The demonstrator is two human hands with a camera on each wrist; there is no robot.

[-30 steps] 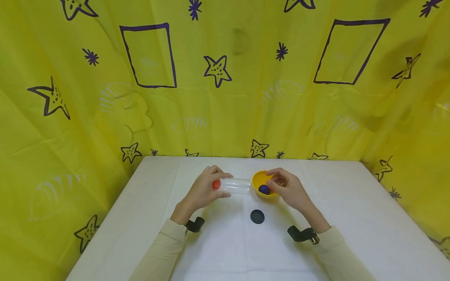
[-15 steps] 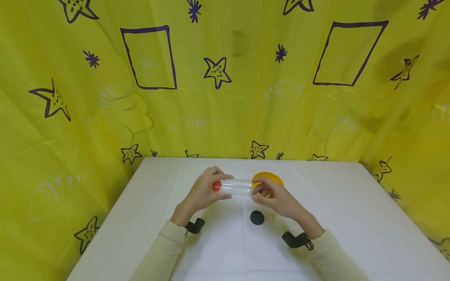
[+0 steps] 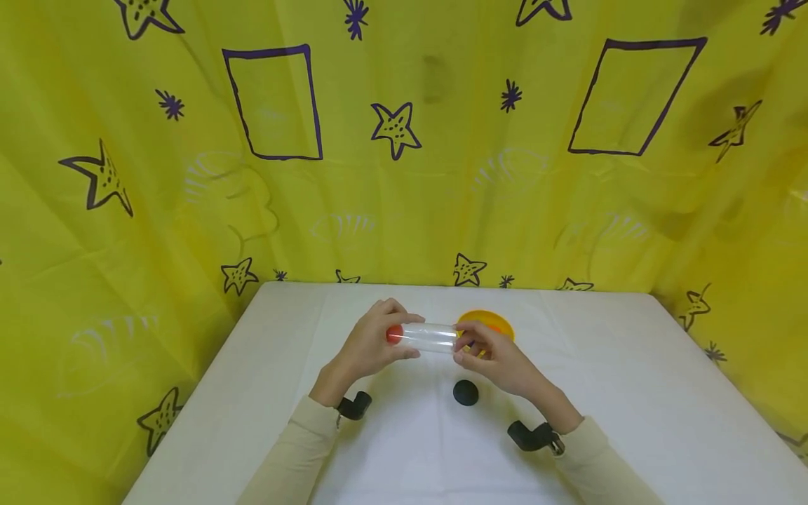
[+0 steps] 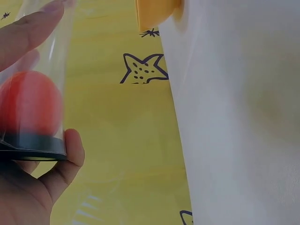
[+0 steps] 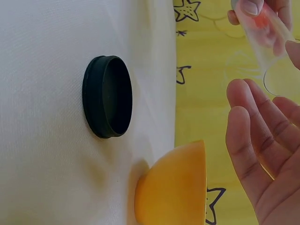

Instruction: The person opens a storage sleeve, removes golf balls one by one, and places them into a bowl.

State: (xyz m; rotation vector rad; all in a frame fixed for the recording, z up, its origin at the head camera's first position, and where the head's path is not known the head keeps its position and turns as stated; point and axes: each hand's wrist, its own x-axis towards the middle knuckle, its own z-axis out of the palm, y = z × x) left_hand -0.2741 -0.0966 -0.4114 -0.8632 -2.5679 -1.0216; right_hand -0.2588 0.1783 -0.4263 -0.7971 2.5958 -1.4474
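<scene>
My left hand (image 3: 369, 340) grips a clear plastic tube (image 3: 432, 338) lying nearly level above the table. A red ball (image 4: 30, 103) rests inside, against the black end cap (image 4: 35, 144) at the left-hand end. At the tube's uncapped right end, thumb and forefinger of my right hand (image 3: 495, 354) hold the rim; the remaining fingers extend loosely in the right wrist view. Just behind that hand stands a yellow bowl (image 5: 173, 187). An orange ball (image 3: 496, 328) shows in it, and a dark blue ball is mostly hidden by my fingers.
A loose black cap (image 5: 108, 97) lies on the white table (image 3: 379, 435), hollow side up, nearer to me than the bowl. Behind the table hangs a yellow curtain (image 3: 353, 182) with drawn stars.
My right hand has left the bowl and moved left to the tube's uncapped end, staying there over the last half second. The left hand keeps its grip on the tube.
</scene>
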